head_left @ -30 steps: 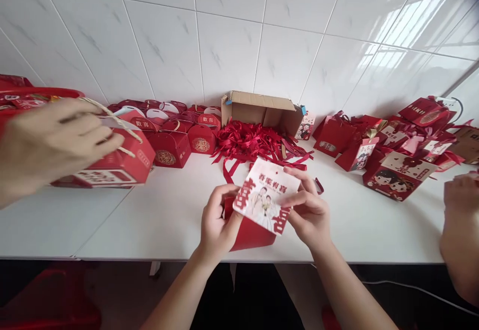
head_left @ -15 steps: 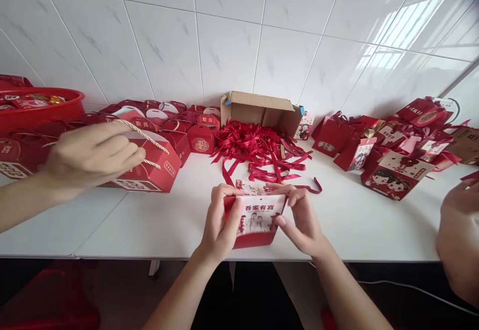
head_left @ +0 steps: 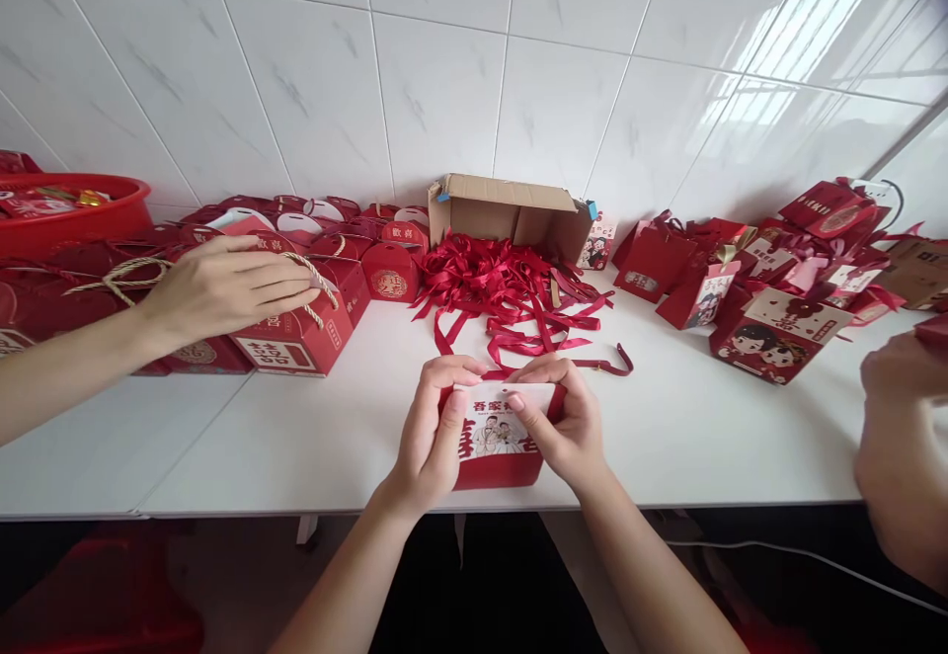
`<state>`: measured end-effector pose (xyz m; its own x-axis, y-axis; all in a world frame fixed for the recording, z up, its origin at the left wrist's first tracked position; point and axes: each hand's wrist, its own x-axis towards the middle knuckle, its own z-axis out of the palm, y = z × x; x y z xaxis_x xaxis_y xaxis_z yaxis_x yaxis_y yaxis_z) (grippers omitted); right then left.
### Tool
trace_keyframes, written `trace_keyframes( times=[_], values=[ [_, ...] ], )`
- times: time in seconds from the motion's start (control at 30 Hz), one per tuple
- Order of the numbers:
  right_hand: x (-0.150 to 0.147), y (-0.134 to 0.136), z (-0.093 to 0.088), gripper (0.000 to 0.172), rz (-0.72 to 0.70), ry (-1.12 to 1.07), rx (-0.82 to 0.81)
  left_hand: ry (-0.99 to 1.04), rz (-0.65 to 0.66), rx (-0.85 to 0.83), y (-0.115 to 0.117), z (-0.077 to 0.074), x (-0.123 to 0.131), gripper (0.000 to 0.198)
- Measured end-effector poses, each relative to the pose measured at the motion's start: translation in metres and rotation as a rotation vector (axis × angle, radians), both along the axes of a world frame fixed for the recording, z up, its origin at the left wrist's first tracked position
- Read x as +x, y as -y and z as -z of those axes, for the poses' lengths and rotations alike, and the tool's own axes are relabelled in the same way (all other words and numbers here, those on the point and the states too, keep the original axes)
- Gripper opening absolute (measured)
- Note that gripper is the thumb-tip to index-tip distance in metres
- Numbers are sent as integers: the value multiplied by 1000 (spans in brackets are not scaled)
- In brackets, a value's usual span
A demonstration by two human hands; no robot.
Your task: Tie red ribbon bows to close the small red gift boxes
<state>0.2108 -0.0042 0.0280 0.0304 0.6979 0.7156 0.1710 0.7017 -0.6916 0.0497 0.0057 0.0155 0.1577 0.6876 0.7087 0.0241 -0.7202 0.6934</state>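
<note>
Between left grip (head_left: 434,432) and right grip (head_left: 564,427), both clamped on box (head_left: 495,468): pressed down the flap (head_left: 489,429) raised a second ago; nearly closed

Four hands (head_left: 434,432), one carton (head_left: 511,211), one red basin (head_left: 74,221), one hand-held gift box (head_left: 490,471).

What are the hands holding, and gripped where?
Both hold one small red gift box: left hand on its left side, right hand on its right, near the top edge.
</note>
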Motion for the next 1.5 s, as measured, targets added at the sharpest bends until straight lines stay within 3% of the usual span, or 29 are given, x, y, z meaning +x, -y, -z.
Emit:
trace_keyframes(
  times=[0.2, 0.4, 0.53, 0.63, 0.7, 0.77, 0.87, 0.97, 1.1, 1.23, 1.4, 1.5],
  values=[
    [2, -2, 0, 14, -8, 13, -2, 10, -1, -3, 1, -1, 0, 18],
    [0, -1, 2, 15, -17, 4, -10, 50, 106, -6, 0, -2, 1, 13],
    [11, -3, -1, 14, -43, 112, 17, 11, -48, -46, -2, 0, 0, 15],
    [45, -12, -2, 25, 29, 264, 22, -11, -111, -34, -2, 1, -1, 13],
    [78, -22, 1, 25, 235, 361, -63, -12, -106, -24, -2, 2, -1, 13],
    [112, -32, 8, 23, 420, 663, -250, -6, -94, -26, -3, 2, -1, 13],
    [150, -45, 26, 20, 464, 801, -372, 5, -86, -34, -4, 3, -1, 13],
    [165, -53, 42, 16, 445, 843, -424, 16, -62, -49, -5, 5, -1, 13],
    [165, -62, 51, 15, 395, 810, -404, 24, -41, -73, -4, 6, -2, 13],
    [156, -58, 44, 19, 366, 670, -322, 21, -56, -71, -3, 6, -1, 12],
    [116, -8, 14, 16, 315, 432, -181, 3, -80, -28, -2, 4, 0, 14],
    [78, 29, -6, 8, 95, 191, -14, -8, -143, 30, -1, 2, 2, 14]
  ],
)
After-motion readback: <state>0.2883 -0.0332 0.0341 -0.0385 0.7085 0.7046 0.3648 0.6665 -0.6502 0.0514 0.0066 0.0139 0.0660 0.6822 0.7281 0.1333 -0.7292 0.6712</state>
